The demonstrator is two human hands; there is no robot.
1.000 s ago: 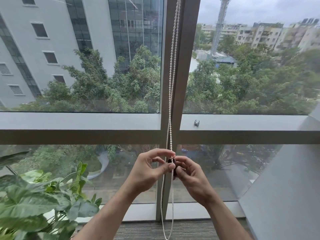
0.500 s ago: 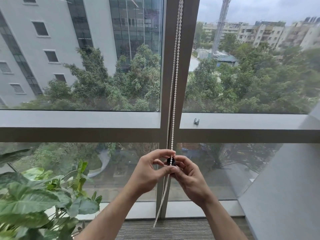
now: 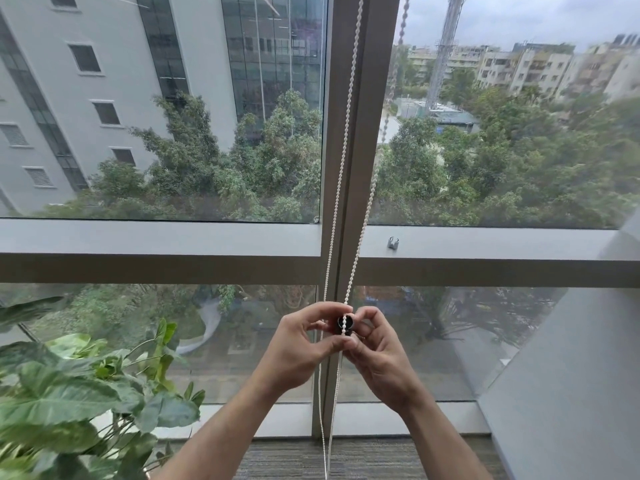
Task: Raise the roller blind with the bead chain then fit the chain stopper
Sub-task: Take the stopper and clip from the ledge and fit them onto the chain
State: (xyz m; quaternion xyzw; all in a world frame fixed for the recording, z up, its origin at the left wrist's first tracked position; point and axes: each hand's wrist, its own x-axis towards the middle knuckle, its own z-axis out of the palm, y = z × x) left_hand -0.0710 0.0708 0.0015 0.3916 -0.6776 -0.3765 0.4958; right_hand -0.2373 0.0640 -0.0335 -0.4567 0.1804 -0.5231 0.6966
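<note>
A white bead chain (image 3: 347,133) hangs in two strands in front of the grey window mullion (image 3: 374,133) and loops down toward the floor. A small black chain stopper (image 3: 345,324) sits on the right strand at chest height. My left hand (image 3: 301,348) pinches the stopper from the left with thumb and forefinger. My right hand (image 3: 377,351) pinches it from the right, fingertips touching the chain. The roller blind itself is out of view above the frame.
A leafy green potted plant (image 3: 69,400) fills the lower left. A grey wall panel (image 3: 571,393) slants in at the lower right. A small metal clip (image 3: 392,243) sits on the horizontal window rail (image 3: 156,240). Grey carpet (image 3: 381,459) lies below.
Both hands have stayed together at the stopper. The right chain strand has swung further right and apart from the left strand. The hanging loop has swung back under the hands.
</note>
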